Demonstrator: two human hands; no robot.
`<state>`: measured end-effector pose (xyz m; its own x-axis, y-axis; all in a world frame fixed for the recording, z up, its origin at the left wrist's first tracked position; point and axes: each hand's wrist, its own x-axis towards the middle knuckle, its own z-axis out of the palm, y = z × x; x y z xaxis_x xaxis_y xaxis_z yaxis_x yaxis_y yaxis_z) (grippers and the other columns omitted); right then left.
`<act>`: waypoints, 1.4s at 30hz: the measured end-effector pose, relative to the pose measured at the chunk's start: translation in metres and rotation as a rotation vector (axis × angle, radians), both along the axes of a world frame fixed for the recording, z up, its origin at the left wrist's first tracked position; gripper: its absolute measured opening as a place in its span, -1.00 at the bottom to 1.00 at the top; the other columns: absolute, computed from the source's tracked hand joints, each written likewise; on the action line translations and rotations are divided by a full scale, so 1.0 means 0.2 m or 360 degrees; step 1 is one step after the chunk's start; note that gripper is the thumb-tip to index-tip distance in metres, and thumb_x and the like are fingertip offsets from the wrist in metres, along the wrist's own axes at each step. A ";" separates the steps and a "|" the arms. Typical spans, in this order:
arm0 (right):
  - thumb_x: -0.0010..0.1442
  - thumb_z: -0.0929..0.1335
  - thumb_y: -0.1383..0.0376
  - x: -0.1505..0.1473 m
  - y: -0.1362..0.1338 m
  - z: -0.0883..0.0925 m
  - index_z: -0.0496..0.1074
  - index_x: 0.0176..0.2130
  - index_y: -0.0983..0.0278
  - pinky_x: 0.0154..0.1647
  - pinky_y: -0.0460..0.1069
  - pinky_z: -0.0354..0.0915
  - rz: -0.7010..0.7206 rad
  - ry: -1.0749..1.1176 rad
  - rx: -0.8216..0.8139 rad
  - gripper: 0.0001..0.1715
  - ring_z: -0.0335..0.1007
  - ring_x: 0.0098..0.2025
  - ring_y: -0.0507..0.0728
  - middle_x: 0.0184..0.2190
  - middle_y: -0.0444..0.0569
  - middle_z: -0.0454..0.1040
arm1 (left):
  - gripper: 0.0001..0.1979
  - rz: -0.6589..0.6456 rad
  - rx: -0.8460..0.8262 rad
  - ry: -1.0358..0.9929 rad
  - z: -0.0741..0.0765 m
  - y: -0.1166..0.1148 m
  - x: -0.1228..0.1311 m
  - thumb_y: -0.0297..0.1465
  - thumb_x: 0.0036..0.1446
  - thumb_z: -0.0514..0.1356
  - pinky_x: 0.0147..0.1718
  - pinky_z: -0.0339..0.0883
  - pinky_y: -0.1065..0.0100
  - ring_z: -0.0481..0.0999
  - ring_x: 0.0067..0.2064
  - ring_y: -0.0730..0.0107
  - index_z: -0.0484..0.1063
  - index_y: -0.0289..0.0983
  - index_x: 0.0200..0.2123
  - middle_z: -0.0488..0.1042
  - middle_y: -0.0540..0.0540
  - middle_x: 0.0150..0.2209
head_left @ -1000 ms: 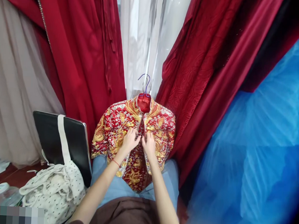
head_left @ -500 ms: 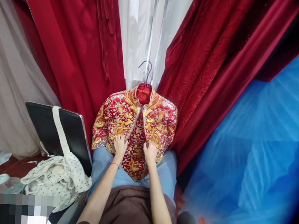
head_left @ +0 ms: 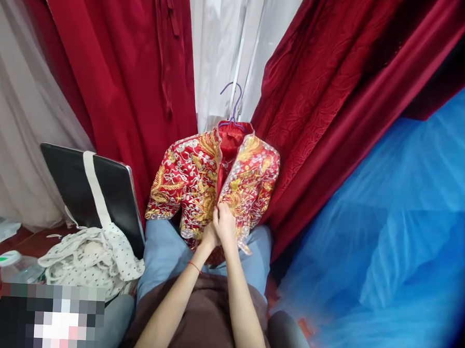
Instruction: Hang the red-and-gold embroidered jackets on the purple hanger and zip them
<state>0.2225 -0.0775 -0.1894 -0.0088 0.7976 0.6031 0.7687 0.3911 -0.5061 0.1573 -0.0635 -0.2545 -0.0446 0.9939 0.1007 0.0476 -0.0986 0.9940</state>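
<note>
The left hand (head_left: 209,236) and right hand (head_left: 225,224) have come together since the earlier frame, where they were apart. In the head view, the right's fingers are curled tightly on the front edge of the gold-embroidered red jacket (head_left: 201,180), at the hands' 12 o'clock; the left's grip is hidden, so I cannot tell it. A purple hanger (head_left: 235,109) tops the jacket; a polka-dot cloth bag (head_left: 89,262) lies toward 8 o'clock.
</note>
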 end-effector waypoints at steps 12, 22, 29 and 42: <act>0.21 0.35 0.17 0.14 0.16 -0.60 0.39 -0.41 0.26 -0.35 -0.05 0.38 0.0152 0.1566 -0.1482 -0.76 0.48 -0.41 0.10 -0.49 -0.02 0.51 | -0.81 0.0441 -0.0666 -0.0808 -0.46 0.05 -0.28 -0.33 0.06 0.37 -0.07 0.40 0.32 0.53 -0.17 0.35 0.44 -0.25 -0.31 0.49 -0.11 -0.29; 0.24 0.37 0.15 0.05 0.10 -0.83 0.34 -0.31 0.19 -0.37 -0.11 0.39 0.0038 0.2241 -0.1693 -0.82 0.55 -0.23 0.06 -0.30 -0.03 0.56 | -0.90 0.0649 -0.0793 -0.1292 -0.43 0.11 -0.44 -0.31 0.22 0.23 -0.33 0.34 0.53 0.44 -0.34 0.52 0.43 -0.22 -0.26 0.44 -0.04 -0.35; 0.14 0.42 0.30 0.00 0.07 -0.87 0.38 -0.34 0.24 -0.48 -0.14 0.29 0.0051 0.2434 -0.1710 -0.89 0.53 -0.33 0.06 -0.34 -0.02 0.59 | -0.90 0.0532 -0.0867 -0.1460 -0.46 0.03 -0.39 -0.51 0.27 0.17 -0.39 0.30 0.55 0.37 -0.43 0.59 0.45 -0.27 -0.31 0.45 -0.02 -0.40; -0.10 0.55 0.30 -0.06 0.01 -0.85 0.49 -0.34 0.28 -0.46 -0.12 0.30 0.0262 0.2521 -0.1243 -0.71 0.44 -0.42 0.02 -0.52 -0.15 0.51 | -0.92 0.0190 -0.0740 -0.1500 -0.48 0.00 -0.36 -0.60 0.13 0.31 -0.39 0.29 0.55 0.44 -0.38 0.59 0.48 -0.35 -0.33 0.51 -0.05 -0.38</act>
